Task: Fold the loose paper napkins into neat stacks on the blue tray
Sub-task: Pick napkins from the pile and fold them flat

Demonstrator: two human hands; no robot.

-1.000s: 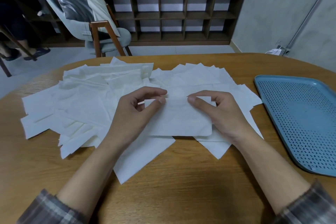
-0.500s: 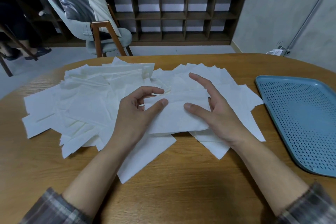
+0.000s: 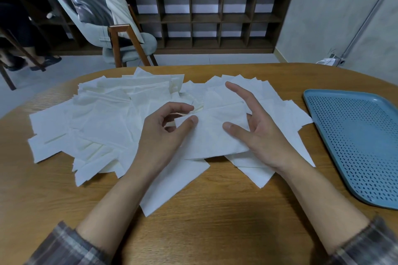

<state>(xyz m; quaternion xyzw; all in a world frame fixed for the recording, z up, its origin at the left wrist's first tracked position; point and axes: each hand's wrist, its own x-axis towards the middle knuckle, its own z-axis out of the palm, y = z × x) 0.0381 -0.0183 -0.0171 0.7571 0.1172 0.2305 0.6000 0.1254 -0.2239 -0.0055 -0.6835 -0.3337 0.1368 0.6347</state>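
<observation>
Right hand (image 3: pixel 260 135) has spread open; left hand (image 3: pixel 161 135) pinches the white, creased napkin (image 3: pixel 215 140).

- The left hand (image 3: pixel 163 133) pinches the far left corner of a folded napkin (image 3: pixel 213 137) between thumb and forefinger.
- The right hand (image 3: pixel 256 133) rests its thumb on that napkin, its fingers straight and spread.
- The napkin lies on a loose pile of napkins (image 3: pixel 103 118) on the wooden table (image 3: pixel 204 221).
- 1 blue tray (image 3: pixel 355 142) sits to the right, apart from the pile.
- 1 grey chair (image 3: pixel 120 34) stands beyond the table.
</observation>
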